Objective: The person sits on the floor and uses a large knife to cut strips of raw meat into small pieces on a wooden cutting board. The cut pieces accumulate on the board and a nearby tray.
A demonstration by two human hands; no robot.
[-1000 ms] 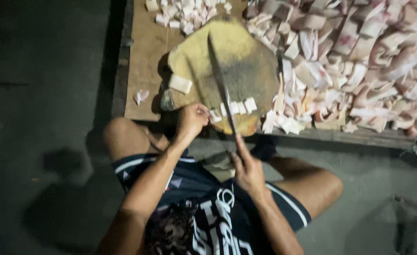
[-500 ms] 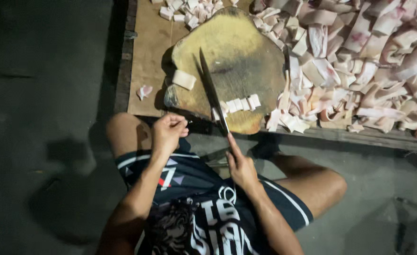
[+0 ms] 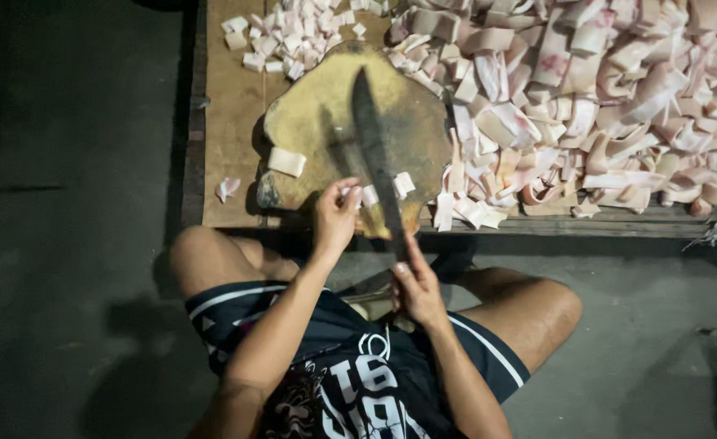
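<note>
Right hand [image 3: 418, 286] clenched round handle of long dark knife [image 3: 372, 154], blade lying flat-angled across round wooden chopping block [image 3: 310, 122], tip toward its far edge. Left hand [image 3: 336, 215] at block's near edge, fingertips pinching small pale cut pieces [image 3: 404, 184] beside the blade. 1 loose white cube [image 3: 286, 162] near block's left edge. Heap of uncut pink-white strips [image 3: 602, 106] against block's right side on the wooden pallet [image 3: 232, 146]. Likely fatty: soft, limp, slippery, light. Best pinched from above with fingertips curled away from the edge. Knife likely heavy, stiff; hold by handle only.
</note>
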